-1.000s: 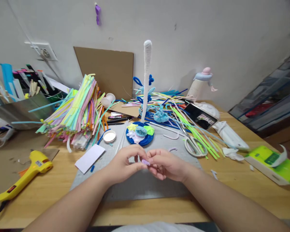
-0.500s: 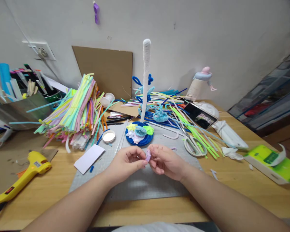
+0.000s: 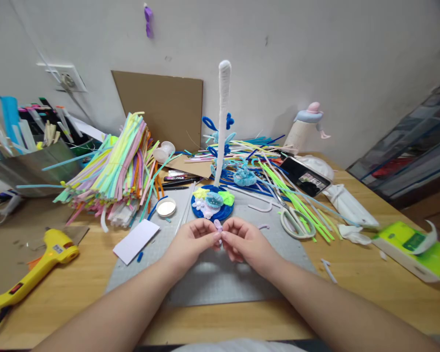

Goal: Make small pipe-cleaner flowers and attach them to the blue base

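Observation:
Between my fingertips is a small looped piece of lilac pipe cleaner point(image 3: 218, 225). My left hand point(image 3: 195, 243) pinches it from the left, and my right hand point(image 3: 246, 244) pinches it from the right. Its lower part is hidden by my fingers. Just beyond my hands stands a round blue fuzzy base point(image 3: 224, 212) bearing yellow, green, white and light-blue pieces. A tall white wrapped post point(image 3: 224, 107) rises from it, with blue looped shapes at its side or behind it. A short lilac pipe cleaner scrap point(image 3: 264, 227) lies right of my right hand.
A grey cutting mat point(image 3: 205, 288) lies under my hands. To the left are a yellow glue gun point(image 3: 40, 269), a white card point(image 3: 136, 241) and a thick pipe cleaner bundle point(image 3: 117, 171). Scissors point(image 3: 297, 224), a phone point(image 3: 305, 176) and a green packet point(image 3: 414, 249) are on the right.
My right hand has turned and its fingers have drawn together in a pinch. The lilac piece has shifted slightly left, its loop now showing above my fingertips.

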Available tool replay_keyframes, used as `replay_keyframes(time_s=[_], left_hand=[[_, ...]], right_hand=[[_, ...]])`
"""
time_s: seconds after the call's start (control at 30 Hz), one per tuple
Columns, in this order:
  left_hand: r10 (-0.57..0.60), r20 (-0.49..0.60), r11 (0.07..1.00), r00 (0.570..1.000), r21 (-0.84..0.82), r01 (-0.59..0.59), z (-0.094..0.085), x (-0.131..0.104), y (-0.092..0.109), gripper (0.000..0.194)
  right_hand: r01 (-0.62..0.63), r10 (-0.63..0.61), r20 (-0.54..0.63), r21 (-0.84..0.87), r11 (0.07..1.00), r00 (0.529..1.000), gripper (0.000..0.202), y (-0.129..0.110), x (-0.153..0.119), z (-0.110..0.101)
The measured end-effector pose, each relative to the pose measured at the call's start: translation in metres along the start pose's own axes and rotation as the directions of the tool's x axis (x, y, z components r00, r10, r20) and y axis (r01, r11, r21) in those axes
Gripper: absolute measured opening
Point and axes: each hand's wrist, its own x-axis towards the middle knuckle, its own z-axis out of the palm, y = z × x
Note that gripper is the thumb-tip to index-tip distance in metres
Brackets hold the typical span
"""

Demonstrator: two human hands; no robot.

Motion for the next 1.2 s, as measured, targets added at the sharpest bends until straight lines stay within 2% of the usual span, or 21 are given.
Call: replay_keyframes(time_s=[0.1, 0.2, 0.37, 0.47, 0.6, 0.77, 0.9, 1.07, 1.2], left_hand=[[-0.096, 0.003, 0.981, 0.995, -0.167, 0.095, -0.001, 0.001, 0.0, 0.021], [-0.149, 0.073, 0.956, 0.986, -0.244, 0.162, -0.001, 0.001, -0.002, 0.02], [-0.169, 0.104, 0.937, 0.98, -0.291, 0.192, 0.001, 0.0, -0.005, 0.015], [-0.187, 0.1, 0.928, 0.977, -0.309, 0.209, 0.001, 0.0, -0.006, 0.015], [-0.212, 0.082, 0.917, 0.974, -0.326, 0.228, 0.002, 0.001, -0.007, 0.016], [-0.227, 0.106, 0.898, 0.968, -0.362, 0.25, 0.003, 0.0, -0.008, 0.014], [-0.264, 0.151, 0.877, 0.953, -0.374, 0.302, 0.002, -0.001, -0.007, 0.015], [-0.356, 0.153, 0.877, 0.922, -0.287, 0.386, -0.003, -0.001, 0.0, 0.012], [-0.426, 0.141, 0.857, 0.893, -0.254, 0.449, -0.006, -0.001, 0.004, 0.011]], right_hand=[[0.165, -0.189, -0.075, -0.254, 0.953, 0.979, 0.015, 0.004, -0.003, 0.002], [0.269, -0.34, -0.048, -0.513, 0.815, 0.939, 0.008, 0.004, -0.008, 0.003], [0.319, -0.417, -0.006, -0.632, 0.706, 0.909, 0.011, 0.003, -0.012, 0.003], [0.315, -0.428, -0.024, -0.639, 0.702, 0.904, 0.011, 0.005, -0.012, 0.003], [0.26, -0.409, -0.109, -0.619, 0.741, 0.906, 0.009, 0.01, -0.01, 0.005], [0.207, -0.34, -0.144, -0.559, 0.803, 0.929, 0.004, 0.008, -0.008, 0.008], [0.242, -0.315, -0.053, -0.522, 0.818, 0.948, 0.007, 0.004, -0.008, 0.005], [0.305, -0.288, 0.113, -0.489, 0.817, 0.951, 0.011, -0.001, -0.009, -0.002], [0.245, -0.197, 0.154, -0.415, 0.876, 0.968, 0.011, -0.004, -0.007, -0.005]])
